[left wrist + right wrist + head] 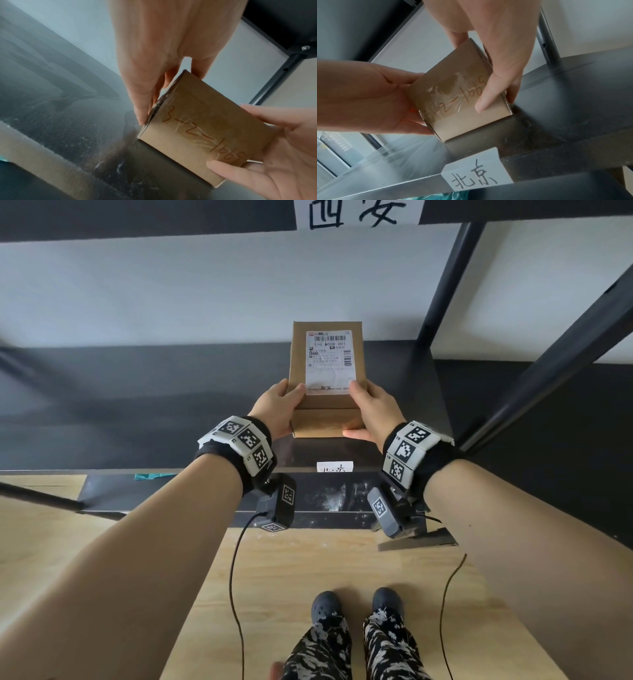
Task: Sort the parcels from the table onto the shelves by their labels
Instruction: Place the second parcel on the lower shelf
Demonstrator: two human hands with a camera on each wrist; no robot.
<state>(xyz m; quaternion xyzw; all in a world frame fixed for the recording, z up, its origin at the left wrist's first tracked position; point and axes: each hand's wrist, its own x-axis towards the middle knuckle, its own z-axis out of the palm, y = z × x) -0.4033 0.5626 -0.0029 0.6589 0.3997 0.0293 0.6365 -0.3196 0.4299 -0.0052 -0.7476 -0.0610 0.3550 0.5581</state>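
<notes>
A brown cardboard parcel [325, 364] with a white shipping label on top is held over the dark shelf [137, 405], which carries the tag 北京 [334, 466] on its front edge. My left hand [281, 405] grips its left near side and my right hand [368, 405] grips its right near side, thumbs on top. In the left wrist view, the left hand [150, 83] clasps the parcel [197, 128], whose near face bears handwritten numbers. The right wrist view has the right hand [498, 75] round the parcel [453, 105], whose lower edge meets the shelf [573, 94] behind the tag [476, 174].
An upper shelf board carries a tag 西安 [358, 213]. Dark metal posts [442, 285] stand at the shelf's right end, with a slanted bar [565, 344] further right. Something teal [150, 476] lies below the shelf. The wooden floor [308, 577] and my feet are below.
</notes>
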